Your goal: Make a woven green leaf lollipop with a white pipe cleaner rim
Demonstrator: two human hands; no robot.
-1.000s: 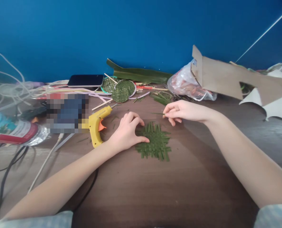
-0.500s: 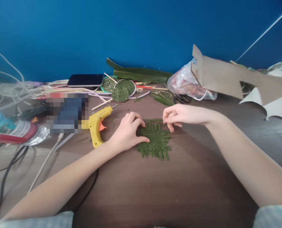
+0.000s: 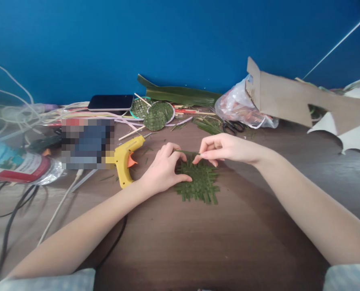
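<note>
A small square mat woven from green leaf strips [image 3: 199, 184] lies flat on the brown table, its edges ragged with loose strip ends. My left hand [image 3: 164, 167] rests over the mat's left side, thumb and curled fingers apart in a C shape and touching the weave. Along the mat's far edge runs a thin leaf strip [image 3: 187, 152]. My right hand [image 3: 217, 148] pinches this strip's right end between thumb and fingers, just above the mat. The strip's left end comes close to my left fingers; whether they touch it I cannot tell.
Left of my hand lies a yellow glue gun [image 3: 123, 159]. Behind are round woven leaf pieces [image 3: 155, 117], a phone [image 3: 110, 102], long leaves [image 3: 182, 96], black scissors [image 3: 232, 127], a plastic bag [image 3: 238, 103] and cut cardboard [image 3: 284, 95]. A bottle [image 3: 19, 161] and cables stand leftmost.
My right hand has moved left over the mat's far edge and now pinches a leaf strip, which is raised slightly. My left hand has stayed almost still.
</note>
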